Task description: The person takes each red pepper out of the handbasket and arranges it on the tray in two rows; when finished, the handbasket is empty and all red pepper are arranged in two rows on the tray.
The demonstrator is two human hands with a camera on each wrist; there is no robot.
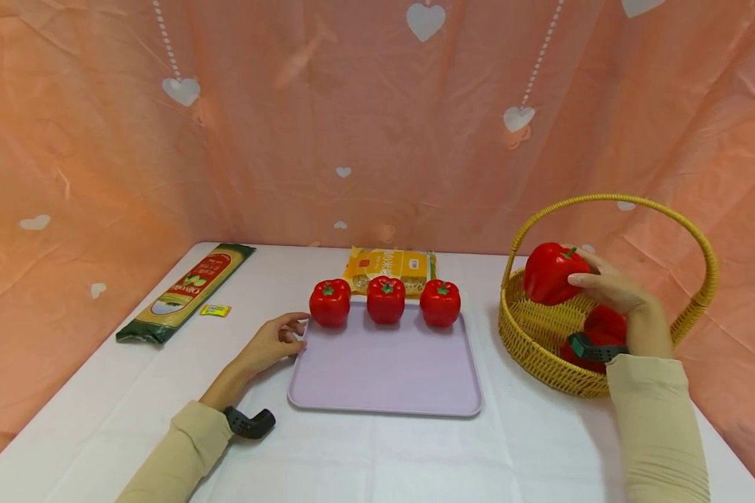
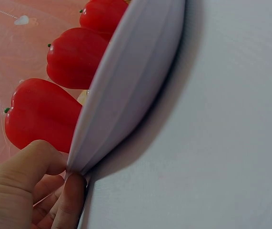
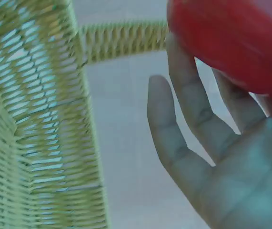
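- The grip of the right hand [image 1: 610,283] is curled round a held red pepper [image 1: 550,274], above the wicker basket [image 1: 535,356], within the arch of its handle in the head view.
- The left hand [image 1: 275,344] pinches the left edge of the lilac tray [image 1: 384,377], toward the far corner.
- 3 red peppers [image 1: 386,302] stand in a row along the tray's far edge, partly hiding the yellow packet [image 1: 386,263] behind.
- A green packet [image 1: 189,290] and a small yellow sachet [image 1: 216,310] lie at the left of the worktop [image 1: 352,461].
- More red in the basket may be 2 peppers [image 1: 606,323]; the right wrist and strap [image 1: 594,349] block part.
- Only the left wrist view shows the tray's outer side, its rim between thumb and finger.
- The right wrist view crops the held pepper but shows 1 outer finger clear of it.
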